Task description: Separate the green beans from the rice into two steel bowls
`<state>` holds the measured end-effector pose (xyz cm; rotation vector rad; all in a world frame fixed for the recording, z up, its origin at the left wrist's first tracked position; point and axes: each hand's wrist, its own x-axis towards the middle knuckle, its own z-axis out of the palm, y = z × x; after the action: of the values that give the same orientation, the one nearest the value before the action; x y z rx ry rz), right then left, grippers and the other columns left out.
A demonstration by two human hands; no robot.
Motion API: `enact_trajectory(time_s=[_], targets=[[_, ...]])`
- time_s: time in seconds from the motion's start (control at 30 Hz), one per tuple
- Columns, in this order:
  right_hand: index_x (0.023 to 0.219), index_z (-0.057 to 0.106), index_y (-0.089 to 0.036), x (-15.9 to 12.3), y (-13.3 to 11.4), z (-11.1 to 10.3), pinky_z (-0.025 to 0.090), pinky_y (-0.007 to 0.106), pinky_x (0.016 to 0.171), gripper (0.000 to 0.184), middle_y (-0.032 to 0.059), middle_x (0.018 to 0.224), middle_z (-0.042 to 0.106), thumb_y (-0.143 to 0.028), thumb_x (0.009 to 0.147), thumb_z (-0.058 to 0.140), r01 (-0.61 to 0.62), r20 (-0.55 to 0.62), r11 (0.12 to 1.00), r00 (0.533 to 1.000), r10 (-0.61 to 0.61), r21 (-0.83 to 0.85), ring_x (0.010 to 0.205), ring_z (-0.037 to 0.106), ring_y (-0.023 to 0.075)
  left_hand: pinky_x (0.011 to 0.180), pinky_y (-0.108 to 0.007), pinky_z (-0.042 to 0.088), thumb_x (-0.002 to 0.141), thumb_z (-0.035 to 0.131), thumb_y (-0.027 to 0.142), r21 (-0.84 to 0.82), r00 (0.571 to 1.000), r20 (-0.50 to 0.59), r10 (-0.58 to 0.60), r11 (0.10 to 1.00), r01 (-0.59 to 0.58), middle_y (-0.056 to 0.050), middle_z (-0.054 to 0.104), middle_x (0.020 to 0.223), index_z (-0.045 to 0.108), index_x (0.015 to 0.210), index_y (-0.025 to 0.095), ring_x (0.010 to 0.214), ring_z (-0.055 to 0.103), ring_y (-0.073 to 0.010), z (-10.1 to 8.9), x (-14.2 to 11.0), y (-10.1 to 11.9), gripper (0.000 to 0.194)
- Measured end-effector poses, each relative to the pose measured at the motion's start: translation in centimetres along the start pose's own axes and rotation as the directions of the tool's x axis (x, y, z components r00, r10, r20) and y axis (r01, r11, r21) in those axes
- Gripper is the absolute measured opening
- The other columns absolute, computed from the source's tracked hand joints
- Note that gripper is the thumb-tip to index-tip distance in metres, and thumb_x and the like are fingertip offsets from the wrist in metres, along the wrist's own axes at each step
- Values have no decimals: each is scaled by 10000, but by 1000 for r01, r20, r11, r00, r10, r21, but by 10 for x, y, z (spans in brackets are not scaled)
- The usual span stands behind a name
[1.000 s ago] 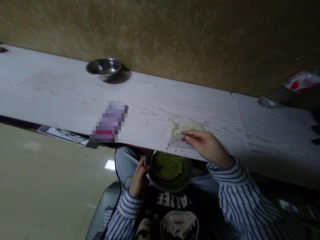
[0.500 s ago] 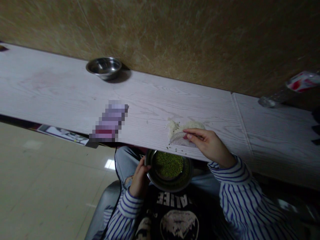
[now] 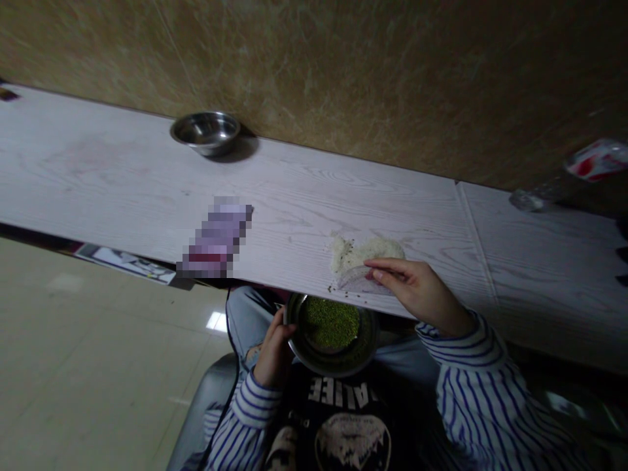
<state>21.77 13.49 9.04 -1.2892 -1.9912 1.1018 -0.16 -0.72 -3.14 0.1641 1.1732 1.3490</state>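
Gripping the rim of the metal bowl of green beans (image 3: 367,343) at your lap, your left hand (image 3: 277,347) has its thumb over the edge, fingers partly curled; your right hand (image 3: 417,288) pinches a clear, curved plastic piece (image 3: 360,280) between thumb and fingertips, nearly closed, at the near side of the white grains (image 3: 377,248) on the table (image 3: 294,176), with a few dark beans scattered among them and by the table's edge, just beyond the bowl
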Motion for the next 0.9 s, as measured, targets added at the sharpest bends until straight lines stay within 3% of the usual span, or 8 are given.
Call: enact_trajectory(time_s=[0.53, 0.77, 0.9], targets=[[1080, 815, -217, 9, 2, 10, 643, 392, 876, 245, 76, 977, 838, -251, 915, 636, 8, 12, 998, 1000, -8, 59, 911, 794, 227, 906, -401, 519, 659, 718, 333, 9, 999, -11, 51, 999, -51, -78, 753, 1100, 750, 1055, 223, 1094, 648, -313, 5, -4, 4, 413], [1101, 806, -198, 10, 9, 5, 643, 432, 898, 261, 92, 961, 837, -320, 919, 663, -1, -80, 995, 997, 9, 98, 921, 795, 248, 874, -403, 534, 641, 730, 326, -4, 999, -23, 39, 999, -39, -62, 762, 1054, 762, 1052, 239, 1062, 671, -311, 5, -3, 5, 421], [1099, 808, -217, 6, 1, 10, 641, 415, 904, 244, 79, 982, 838, -289, 922, 655, 14, -65, 996, 998, -8, 89, 936, 792, 239, 861, -399, 538, 627, 736, 318, 0, 999, -34, 34, 999, -34, -57, 774, 1021, 776, 1039, 237, 1021, 680, -307, 6, -2, 5, 423]])
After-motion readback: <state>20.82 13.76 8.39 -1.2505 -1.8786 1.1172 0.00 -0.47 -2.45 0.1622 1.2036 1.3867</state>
